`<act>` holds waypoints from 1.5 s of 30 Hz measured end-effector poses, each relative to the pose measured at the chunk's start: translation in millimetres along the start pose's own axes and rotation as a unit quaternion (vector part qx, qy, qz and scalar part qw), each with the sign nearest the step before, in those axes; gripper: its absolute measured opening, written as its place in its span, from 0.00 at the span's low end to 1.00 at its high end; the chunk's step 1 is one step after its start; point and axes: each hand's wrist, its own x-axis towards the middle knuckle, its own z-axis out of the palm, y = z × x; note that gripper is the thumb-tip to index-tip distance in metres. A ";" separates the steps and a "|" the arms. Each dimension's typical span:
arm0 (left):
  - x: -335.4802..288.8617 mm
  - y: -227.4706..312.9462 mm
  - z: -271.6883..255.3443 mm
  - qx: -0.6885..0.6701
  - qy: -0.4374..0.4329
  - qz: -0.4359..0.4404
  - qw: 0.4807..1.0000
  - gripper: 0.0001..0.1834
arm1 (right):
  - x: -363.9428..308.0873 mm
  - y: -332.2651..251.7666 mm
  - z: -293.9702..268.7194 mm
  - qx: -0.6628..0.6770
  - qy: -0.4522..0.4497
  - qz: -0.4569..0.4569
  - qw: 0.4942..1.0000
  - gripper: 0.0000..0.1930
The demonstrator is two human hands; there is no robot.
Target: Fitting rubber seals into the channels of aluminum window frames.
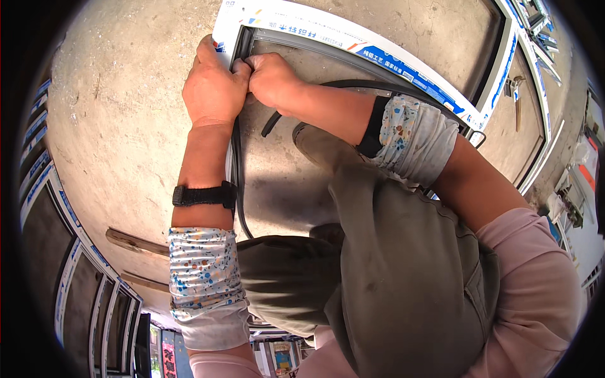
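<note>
A window frame (pixel 353 38) wrapped in white and blue protective film lies flat on the concrete floor. A black rubber sealing strip (pixel 353 84) runs along its inner edge and loops loose over the glass. My left hand (pixel 213 88) rests on the frame's near corner, fingers pressing the strip into the groove. My right hand (pixel 271 79) sits tight against it, fingers curled and pinching the same strip at the corner. A black watch (pixel 203 194) is on my left wrist. Patterned sleeves cover both forearms.
My bent knees in olive trousers (pixel 391 264) fill the lower middle. More film-wrapped frames (pixel 529 82) lie at the right, others stand at the left (pixel 57 208). A wooden slat (pixel 135 242) lies on the concrete floor (pixel 120 107) near my left elbow.
</note>
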 end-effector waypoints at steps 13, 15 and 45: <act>7.5 7.4 3.5 0.061 0.004 -0.006 0.998 0.26 | -57.6 32.1 -91.7 -0.618 -0.014 -0.240 0.748 0.15; 16.6 13.1 4.3 0.086 -0.016 -0.007 0.996 0.26 | -63.6 39.1 -110.3 -0.649 -0.020 -0.233 0.724 0.14; -22.5 86.3 35.3 -0.735 -0.037 -0.311 0.602 0.10 | -106.2 -45.4 -160.0 -0.583 -0.003 -0.148 0.798 0.19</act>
